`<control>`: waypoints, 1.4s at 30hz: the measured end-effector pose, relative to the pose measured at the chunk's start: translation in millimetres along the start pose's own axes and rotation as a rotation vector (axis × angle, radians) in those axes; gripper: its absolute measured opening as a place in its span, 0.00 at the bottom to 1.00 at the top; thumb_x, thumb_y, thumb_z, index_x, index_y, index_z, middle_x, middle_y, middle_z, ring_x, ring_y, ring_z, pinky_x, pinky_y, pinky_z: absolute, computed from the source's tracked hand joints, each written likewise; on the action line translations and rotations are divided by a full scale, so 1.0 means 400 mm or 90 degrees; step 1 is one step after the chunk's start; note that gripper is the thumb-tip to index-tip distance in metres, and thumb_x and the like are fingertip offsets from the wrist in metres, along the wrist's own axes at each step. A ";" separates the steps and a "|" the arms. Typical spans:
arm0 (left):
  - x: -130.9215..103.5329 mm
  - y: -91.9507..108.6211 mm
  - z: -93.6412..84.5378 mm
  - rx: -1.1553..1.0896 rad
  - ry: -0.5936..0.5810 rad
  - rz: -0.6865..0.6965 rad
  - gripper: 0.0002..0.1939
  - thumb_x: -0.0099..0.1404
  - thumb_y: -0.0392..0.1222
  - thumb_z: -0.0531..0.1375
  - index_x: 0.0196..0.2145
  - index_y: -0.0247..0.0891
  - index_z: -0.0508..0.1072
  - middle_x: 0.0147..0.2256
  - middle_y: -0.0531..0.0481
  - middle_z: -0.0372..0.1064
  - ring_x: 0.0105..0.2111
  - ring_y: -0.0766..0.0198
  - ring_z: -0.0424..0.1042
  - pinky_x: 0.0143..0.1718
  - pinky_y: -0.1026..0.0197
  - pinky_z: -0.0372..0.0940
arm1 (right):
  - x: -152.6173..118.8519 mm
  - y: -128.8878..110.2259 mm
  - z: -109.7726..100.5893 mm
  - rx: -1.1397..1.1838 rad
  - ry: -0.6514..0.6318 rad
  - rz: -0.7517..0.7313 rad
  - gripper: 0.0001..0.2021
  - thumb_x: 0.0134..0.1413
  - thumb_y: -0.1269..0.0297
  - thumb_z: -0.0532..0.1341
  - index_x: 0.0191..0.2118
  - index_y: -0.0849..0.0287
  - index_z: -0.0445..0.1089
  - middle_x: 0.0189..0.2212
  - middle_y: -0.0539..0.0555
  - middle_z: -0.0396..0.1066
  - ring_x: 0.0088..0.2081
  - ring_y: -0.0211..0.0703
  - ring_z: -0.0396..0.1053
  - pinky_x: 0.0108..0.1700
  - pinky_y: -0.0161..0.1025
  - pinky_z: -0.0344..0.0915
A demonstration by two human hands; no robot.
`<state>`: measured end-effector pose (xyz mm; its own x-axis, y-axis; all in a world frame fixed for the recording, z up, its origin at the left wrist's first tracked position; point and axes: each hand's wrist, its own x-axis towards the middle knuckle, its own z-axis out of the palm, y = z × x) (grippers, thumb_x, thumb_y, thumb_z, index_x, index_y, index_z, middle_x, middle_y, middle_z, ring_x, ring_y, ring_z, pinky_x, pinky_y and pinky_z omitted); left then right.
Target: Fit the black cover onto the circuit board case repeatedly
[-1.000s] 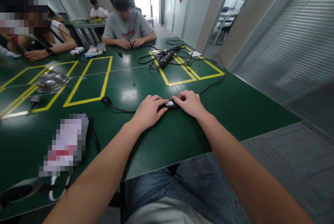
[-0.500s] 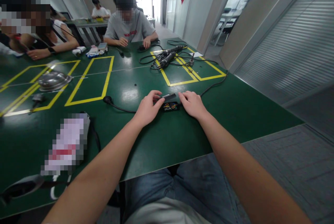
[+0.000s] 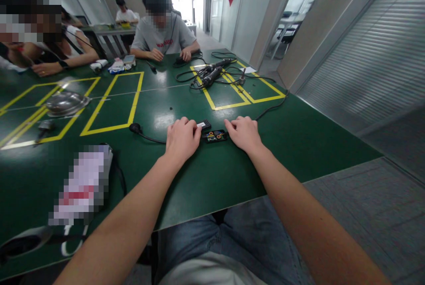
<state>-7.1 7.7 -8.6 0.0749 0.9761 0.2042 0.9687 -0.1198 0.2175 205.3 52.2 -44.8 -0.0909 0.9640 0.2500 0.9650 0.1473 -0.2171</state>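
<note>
A small black case (image 3: pixel 215 136) lies open on the green table, with circuit parts and round orange-ringed pieces showing inside. Just behind its left end, a black cover with a white label (image 3: pixel 203 125) is held by my left hand (image 3: pixel 182 139), its fingers bent over the cover's left end. My right hand (image 3: pixel 244 133) rests at the case's right end, by the cable; its fingers are curled, and what they hold is hidden. A cable with a black plug (image 3: pixel 135 128) runs out to the left from under my left hand.
Dark tools with tangled cables (image 3: pixel 212 75) lie on yellow-taped areas at the back. A metal bowl-like piece (image 3: pixel 66 102) sits at left, near a pixelated pouch (image 3: pixel 83 183) with a strap. A person (image 3: pixel 162 32) works across the table; others sit at left.
My left hand has moved slightly left with the cover, which now lies flatter and shows its white label. More of the open case is visible. My right hand has barely moved.
</note>
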 end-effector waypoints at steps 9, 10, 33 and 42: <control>-0.006 0.015 -0.005 0.091 -0.082 0.047 0.24 0.82 0.50 0.50 0.49 0.36 0.84 0.47 0.35 0.80 0.52 0.41 0.77 0.52 0.45 0.68 | 0.004 -0.006 -0.006 -0.001 -0.022 0.002 0.31 0.76 0.45 0.51 0.24 0.55 0.73 0.33 0.59 0.77 0.41 0.54 0.71 0.46 0.48 0.57; -0.005 0.015 -0.005 0.094 -0.084 0.049 0.25 0.82 0.51 0.50 0.50 0.35 0.83 0.47 0.35 0.80 0.52 0.41 0.78 0.52 0.45 0.68 | 0.004 -0.008 -0.008 0.004 -0.023 0.006 0.31 0.76 0.44 0.52 0.24 0.55 0.73 0.33 0.59 0.77 0.40 0.53 0.71 0.46 0.48 0.57; 0.002 0.014 -0.017 0.039 -0.109 -0.008 0.23 0.81 0.53 0.52 0.47 0.38 0.84 0.40 0.36 0.83 0.43 0.42 0.82 0.46 0.48 0.72 | 0.001 -0.014 -0.014 0.028 -0.018 0.032 0.29 0.74 0.44 0.55 0.24 0.55 0.71 0.34 0.58 0.76 0.41 0.53 0.71 0.48 0.48 0.58; 0.006 0.009 -0.017 0.040 -0.116 -0.005 0.20 0.80 0.53 0.55 0.42 0.40 0.82 0.40 0.38 0.81 0.43 0.46 0.80 0.46 0.51 0.72 | 0.012 -0.006 -0.003 0.050 -0.037 0.041 0.30 0.72 0.41 0.56 0.21 0.54 0.68 0.31 0.58 0.75 0.43 0.56 0.70 0.49 0.50 0.58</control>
<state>-5.2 8.2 -1.0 0.1033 0.9943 0.0259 0.9818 -0.1062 0.1575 202.8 56.1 -41.8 -0.0462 0.9829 0.1784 0.9472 0.0999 -0.3048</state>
